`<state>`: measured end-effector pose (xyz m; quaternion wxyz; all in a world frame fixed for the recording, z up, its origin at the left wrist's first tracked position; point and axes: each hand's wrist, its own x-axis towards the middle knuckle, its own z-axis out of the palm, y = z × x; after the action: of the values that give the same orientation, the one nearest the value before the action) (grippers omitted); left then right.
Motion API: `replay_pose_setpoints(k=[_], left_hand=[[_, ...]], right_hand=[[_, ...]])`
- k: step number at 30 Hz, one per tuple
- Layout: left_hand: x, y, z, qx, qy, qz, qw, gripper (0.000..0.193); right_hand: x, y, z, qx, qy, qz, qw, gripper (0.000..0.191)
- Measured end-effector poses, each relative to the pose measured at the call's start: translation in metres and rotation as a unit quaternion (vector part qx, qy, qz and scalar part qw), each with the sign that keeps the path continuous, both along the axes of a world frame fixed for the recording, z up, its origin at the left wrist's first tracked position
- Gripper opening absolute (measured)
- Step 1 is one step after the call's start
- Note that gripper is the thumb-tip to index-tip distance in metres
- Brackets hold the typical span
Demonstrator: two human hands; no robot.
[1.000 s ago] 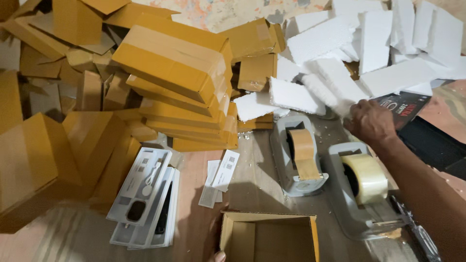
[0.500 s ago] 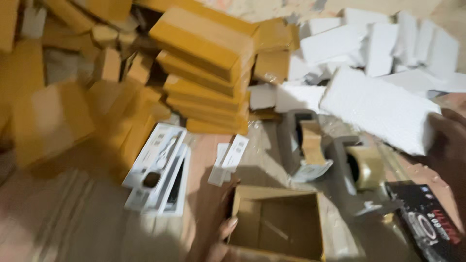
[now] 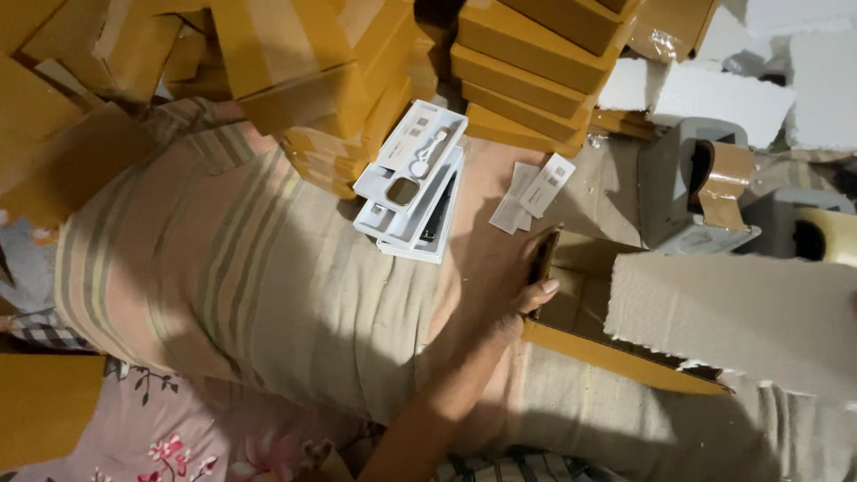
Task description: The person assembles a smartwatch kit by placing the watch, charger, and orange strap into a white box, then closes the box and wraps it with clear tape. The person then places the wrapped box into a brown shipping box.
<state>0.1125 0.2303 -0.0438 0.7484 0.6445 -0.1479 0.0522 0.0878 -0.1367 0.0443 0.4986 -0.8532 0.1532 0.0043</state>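
Now, bedding: striped cloth (image 3: 268,295) spreads under everything.
Foam slab: white sheet (image 3: 741,321) hovers over the open cardboard box (image 3: 580,295), right of centre.
Left hand (image 3: 522,299): fingers clamp the box's left wall.
Right hand: out of view, grip unknown.
Trays: white plastic inserts (image 3: 415,178) stacked near the box.

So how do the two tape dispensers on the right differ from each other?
The nearer tape dispenser carries a brown roll and shows whole, standing behind the open cardboard box that the left hand grips. The farther tape dispenser carries a pale yellowish roll and is partly hidden by the white foam slab and cut off by the picture's edge. Both have grey bodies and stand on the striped cloth.
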Motion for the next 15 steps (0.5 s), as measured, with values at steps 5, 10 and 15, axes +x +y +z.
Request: replay_pose_setpoints(k=[5,10,15], left_hand=[[-0.009,0.003,0.004,0.042,-0.008,0.018,0.999,0.091],[-0.015,0.0,0.001,0.041,-0.032,0.024,0.998,0.089],[-0.011,-0.004,0.008,-0.007,-0.013,0.043,0.999,0.085]], right_hand=[[0.014,0.052,0.025,-0.201,0.081,0.073,0.974,0.044],[0.01,0.113,0.036,-0.252,0.071,0.107,0.959,0.041],[0.013,0.119,0.034,-0.322,0.028,0.131,0.937,0.039]])
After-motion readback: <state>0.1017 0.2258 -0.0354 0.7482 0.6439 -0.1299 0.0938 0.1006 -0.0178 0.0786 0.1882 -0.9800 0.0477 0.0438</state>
